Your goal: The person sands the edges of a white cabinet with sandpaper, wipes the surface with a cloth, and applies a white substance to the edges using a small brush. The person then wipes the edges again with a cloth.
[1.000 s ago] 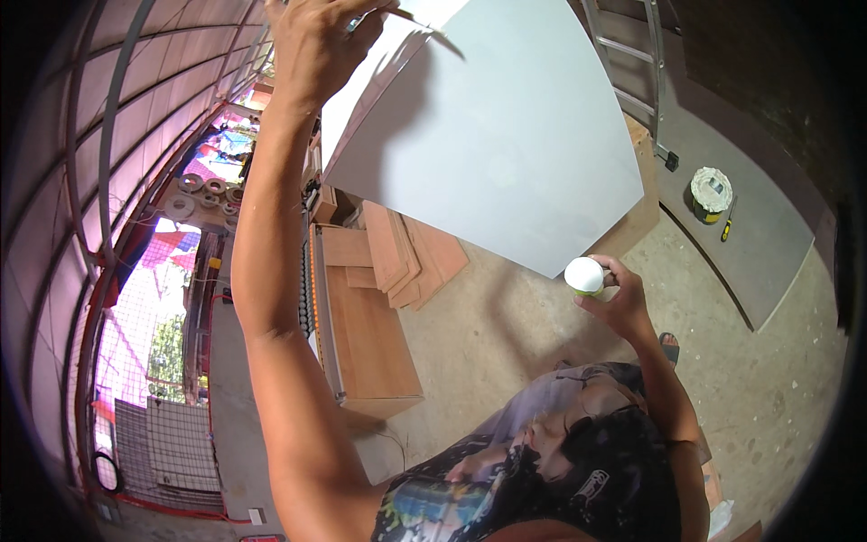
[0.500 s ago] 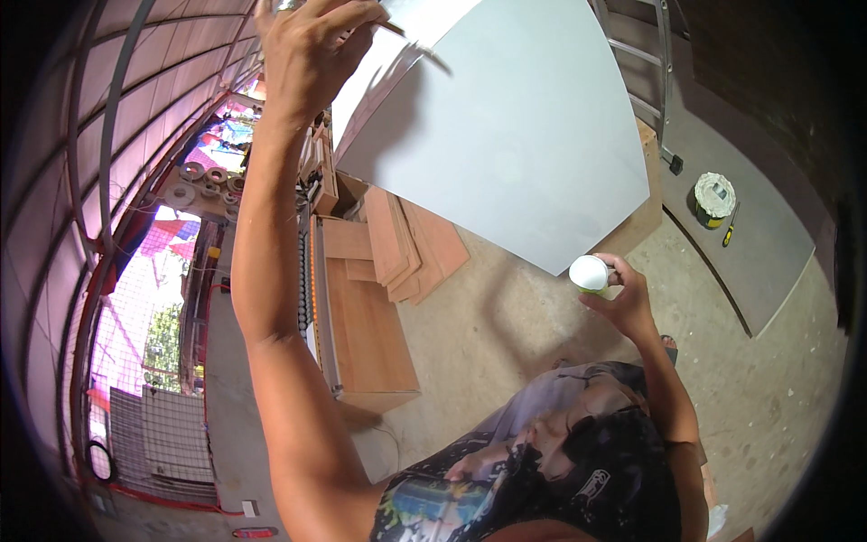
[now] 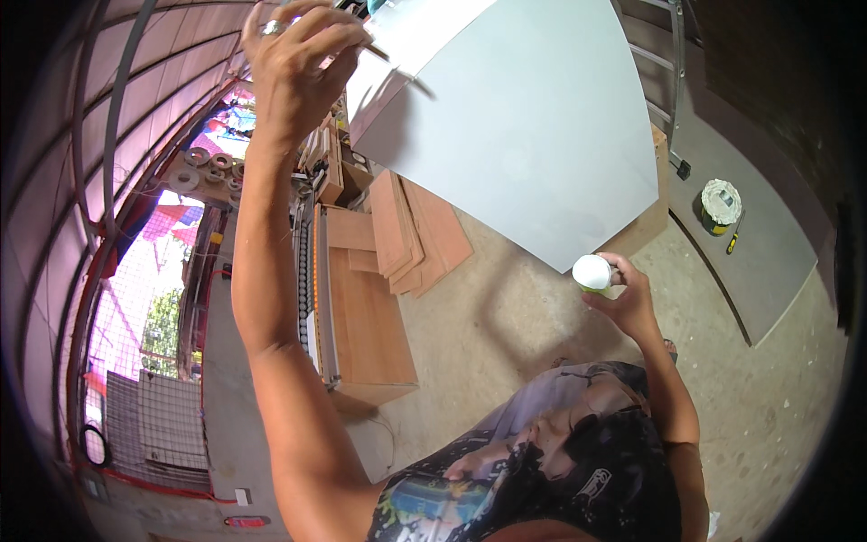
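Near a pale panel (image 3: 524, 135), a thin tool (image 3: 377, 51) is pinched by the left hand (image 3: 302, 68); beside the panel's nearest corner, a white-topped cup (image 3: 592, 271) (best kept level) is grasped by the right hand (image 3: 629, 301).

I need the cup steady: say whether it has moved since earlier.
No, not noticeably: the cup, in the right hand, stays beside the bottom corner of the white panel.

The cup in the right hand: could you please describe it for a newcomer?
Find the large white panel; near its lowest corner is the right hand. It holds a small cup, white-topped and greenish-sided, unlike the bigger, dark-sided tub.
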`<state>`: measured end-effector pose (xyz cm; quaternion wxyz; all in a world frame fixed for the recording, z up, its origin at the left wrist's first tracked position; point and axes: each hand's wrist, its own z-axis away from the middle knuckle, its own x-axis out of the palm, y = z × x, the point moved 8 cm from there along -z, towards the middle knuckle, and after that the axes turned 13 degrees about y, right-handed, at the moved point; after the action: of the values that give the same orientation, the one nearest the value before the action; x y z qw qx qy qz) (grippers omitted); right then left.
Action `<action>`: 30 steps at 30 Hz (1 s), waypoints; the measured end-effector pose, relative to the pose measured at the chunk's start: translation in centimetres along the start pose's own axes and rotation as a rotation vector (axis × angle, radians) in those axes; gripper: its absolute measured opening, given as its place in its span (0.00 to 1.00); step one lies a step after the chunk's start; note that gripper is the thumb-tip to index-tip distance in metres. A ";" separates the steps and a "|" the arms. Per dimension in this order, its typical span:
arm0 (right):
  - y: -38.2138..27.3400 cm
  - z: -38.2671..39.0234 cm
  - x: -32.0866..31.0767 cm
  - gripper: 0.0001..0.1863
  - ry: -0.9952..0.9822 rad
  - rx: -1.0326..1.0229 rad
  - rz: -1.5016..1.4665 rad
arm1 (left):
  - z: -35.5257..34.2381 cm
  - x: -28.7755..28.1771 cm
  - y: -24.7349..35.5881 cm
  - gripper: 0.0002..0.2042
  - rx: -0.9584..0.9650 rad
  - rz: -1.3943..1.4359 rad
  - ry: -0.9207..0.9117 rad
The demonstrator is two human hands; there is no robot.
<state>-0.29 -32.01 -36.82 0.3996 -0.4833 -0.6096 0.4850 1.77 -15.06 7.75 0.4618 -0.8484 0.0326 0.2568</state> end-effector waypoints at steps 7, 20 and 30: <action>-0.4 0.2 0.8 0.33 -0.031 0.001 0.034 | 1.0 0.8 0.6 0.08 0.039 -0.039 0.012; -0.8 -0.1 2.2 0.32 -0.064 0.003 0.045 | 3.7 -1.4 0.1 0.09 -0.081 0.021 -0.037; -0.1 -0.1 2.0 0.32 -0.063 0.038 0.055 | 8.0 -4.5 -0.8 0.09 -0.123 -0.092 -0.056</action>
<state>-0.68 -30.08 -36.69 0.3758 -0.4766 -0.5989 0.5225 -5.16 -8.98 6.93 0.4207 -0.8682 -0.0350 0.2606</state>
